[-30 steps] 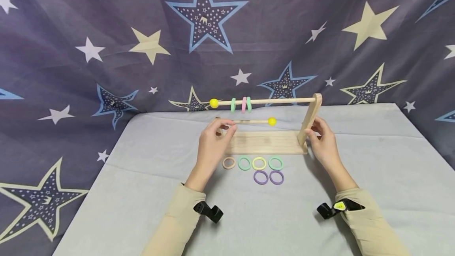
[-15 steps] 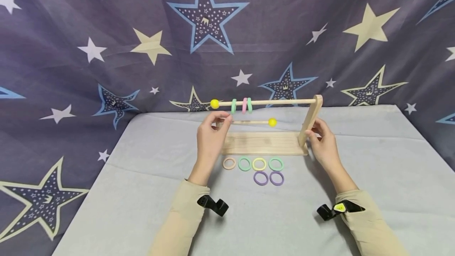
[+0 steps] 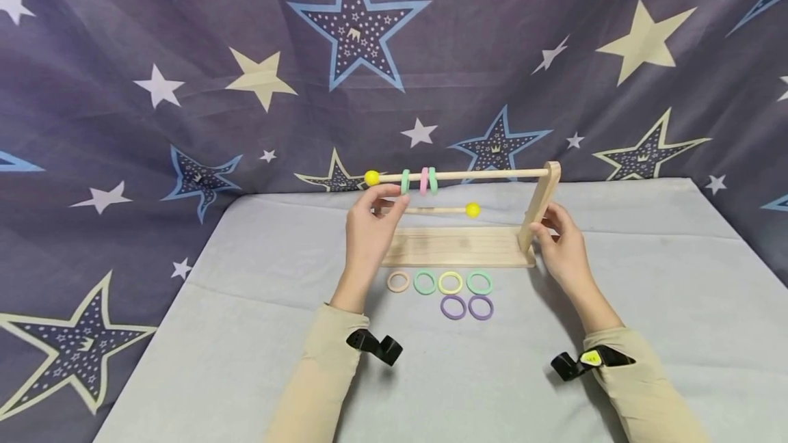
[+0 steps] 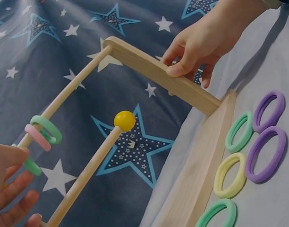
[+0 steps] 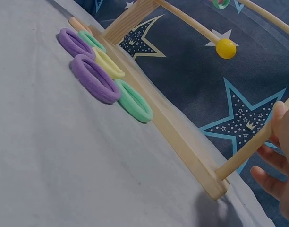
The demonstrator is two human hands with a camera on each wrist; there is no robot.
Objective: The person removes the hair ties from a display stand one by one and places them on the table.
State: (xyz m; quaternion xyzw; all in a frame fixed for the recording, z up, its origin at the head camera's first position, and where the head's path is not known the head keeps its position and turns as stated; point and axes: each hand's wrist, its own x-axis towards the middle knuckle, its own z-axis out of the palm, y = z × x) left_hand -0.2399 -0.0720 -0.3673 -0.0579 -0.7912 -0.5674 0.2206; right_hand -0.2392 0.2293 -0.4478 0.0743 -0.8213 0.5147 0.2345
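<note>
A wooden rack has a flat base [image 3: 455,248], a right upright [image 3: 540,204] and an upper rod [image 3: 486,174] with a yellow ball [image 3: 372,178] at its left end. On that rod hang a pink ring [image 3: 423,181] and two green rings, one [image 3: 434,181] touching the pink. My left hand [image 3: 369,238] pinches the leftmost green ring [image 3: 405,182], seen also in the left wrist view [image 4: 32,166]. A lower rod [image 3: 437,210] ends in a yellow ball [image 3: 472,210]. My right hand [image 3: 566,255] holds the right upright between thumb and fingers.
In front of the base lie an orange ring [image 3: 398,282], a green ring [image 3: 425,283], a yellow ring [image 3: 450,283], another green ring [image 3: 479,283] and two purple rings [image 3: 453,307]. A star-patterned cloth [image 3: 345,115] stands behind the grey table cover [image 3: 246,333].
My left hand has risen from near the lower rod to the leftmost green ring on the upper rod. My right hand stays on the upright.
</note>
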